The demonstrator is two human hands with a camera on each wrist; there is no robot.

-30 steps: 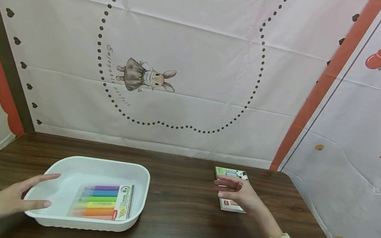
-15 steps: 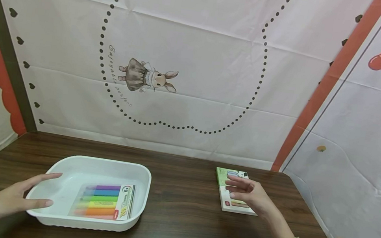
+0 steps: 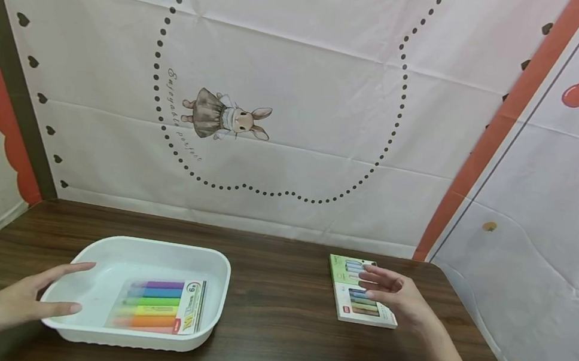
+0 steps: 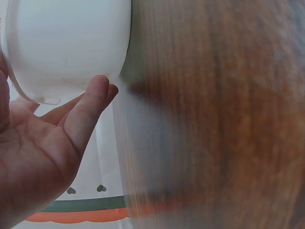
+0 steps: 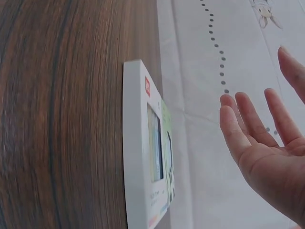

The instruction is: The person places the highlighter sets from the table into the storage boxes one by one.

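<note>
left hand (image 3: 31, 297) grips tray (image 3: 166, 257); right hand (image 3: 396, 292) wide, partly hiding box (image 3: 350, 296); pen pack (image 3: 157, 306) in tray

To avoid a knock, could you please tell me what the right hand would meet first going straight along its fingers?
Probably the tray: the right hand points leftward, seemingly above the box, though depth is unclear and it might pass over both.

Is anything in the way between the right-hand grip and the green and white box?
Nothing visible is. The right-hand grip hovers above the green and white box, and the right wrist view shows a gap between them with no object in it.
</note>
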